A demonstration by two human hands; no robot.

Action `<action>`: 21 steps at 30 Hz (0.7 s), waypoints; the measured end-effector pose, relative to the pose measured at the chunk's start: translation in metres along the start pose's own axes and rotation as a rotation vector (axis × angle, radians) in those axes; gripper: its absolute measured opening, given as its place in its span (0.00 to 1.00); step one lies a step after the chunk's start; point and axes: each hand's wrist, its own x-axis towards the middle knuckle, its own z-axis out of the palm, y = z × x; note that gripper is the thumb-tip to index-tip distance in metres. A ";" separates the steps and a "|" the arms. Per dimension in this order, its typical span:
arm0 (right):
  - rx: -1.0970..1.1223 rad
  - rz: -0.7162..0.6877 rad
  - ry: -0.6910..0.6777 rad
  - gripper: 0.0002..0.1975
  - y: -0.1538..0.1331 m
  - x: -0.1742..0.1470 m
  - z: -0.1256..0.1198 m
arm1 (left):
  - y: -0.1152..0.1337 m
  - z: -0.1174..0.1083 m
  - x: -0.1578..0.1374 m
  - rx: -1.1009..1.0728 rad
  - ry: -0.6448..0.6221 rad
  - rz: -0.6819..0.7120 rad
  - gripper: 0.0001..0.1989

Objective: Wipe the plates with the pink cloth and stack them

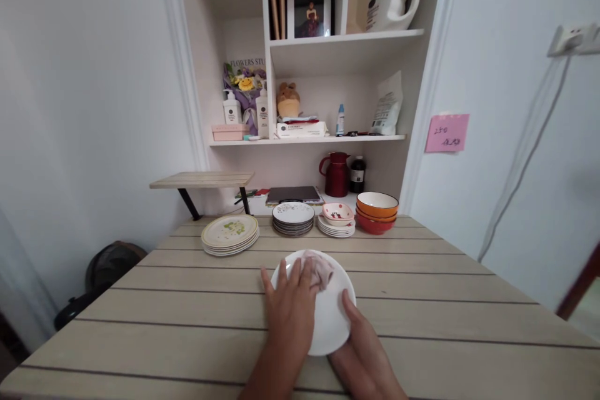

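A round white plate (330, 322) is held at the middle of the table, close to me. My right hand (360, 344) grips its lower right edge, the thumb on top and the other fingers hidden underneath. Over the plate's left side lies my left hand (291, 306), fingers pointing away from me and slightly apart. A crumpled pale pink cloth (319, 270) sticks out beside its index finger, held against the plate's upper part. The left thumb is hidden.
Beyond the plate stand stacks of yellowish plates (229, 231), dark-rimmed plates (293, 214), small square dishes (337, 214) and orange and red bowls (376, 206). A raised wooden stand (201, 180) is at the back left. Behind are a red jug (336, 175) and white shelves (309, 141).
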 end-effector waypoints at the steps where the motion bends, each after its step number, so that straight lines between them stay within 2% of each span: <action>1: -0.006 0.008 0.004 0.26 0.000 0.001 -0.002 | -0.002 0.000 0.001 0.005 0.006 0.001 0.23; 6: -0.039 0.061 0.011 0.31 0.000 0.000 -0.006 | -0.009 -0.004 -0.011 0.106 0.036 -0.048 0.21; 11: -0.015 0.076 -0.011 0.30 0.001 -0.002 -0.002 | -0.018 0.004 -0.032 0.141 0.070 0.007 0.18; 14: 0.003 0.091 -0.059 0.28 0.000 -0.003 0.002 | -0.022 0.013 -0.044 0.126 0.117 0.092 0.19; 18: 0.026 0.118 -0.091 0.24 0.000 -0.005 0.005 | -0.023 0.020 -0.052 0.084 0.117 0.297 0.29; 21: 0.011 0.137 -0.069 0.21 0.001 -0.006 0.005 | -0.021 0.022 -0.052 0.069 0.139 0.356 0.35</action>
